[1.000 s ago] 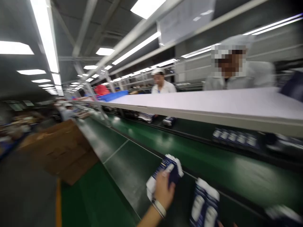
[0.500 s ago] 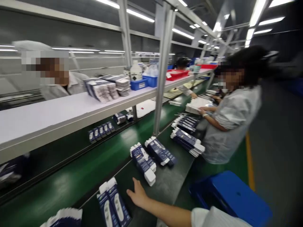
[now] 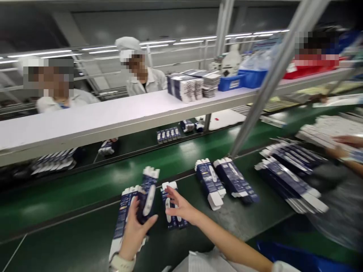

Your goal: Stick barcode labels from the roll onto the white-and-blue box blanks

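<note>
My left hand [image 3: 134, 228], with a pale watch strap at the wrist, has its fingers and thumb around the sides of a dark blue flat carton [image 3: 148, 192]. This carton is tilted, with its white end flaps pointing away from me. Its lower end is hidden by the hand. Beneath and left of it lies a stack of similar cartons [image 3: 121, 215]. My right hand [image 3: 179, 207] is open, fingers apart, over a pair of blue cartons [image 3: 170, 223] lying side by side. Whether it touches them I cannot tell.
Further right lie more carton stacks [image 3: 210, 181] on the dark bench [image 3: 198, 241]. A green belt [image 3: 99, 196] runs behind, under a white shelf [image 3: 113, 113]. A slanted metal post [image 3: 255, 109] stands right. Two co-workers face me across the shelf; another person's hands [image 3: 347, 145] handle white sheets.
My view has swung left. My left hand has come into view at a carton. My right hand has moved over the pair of cartons.
</note>
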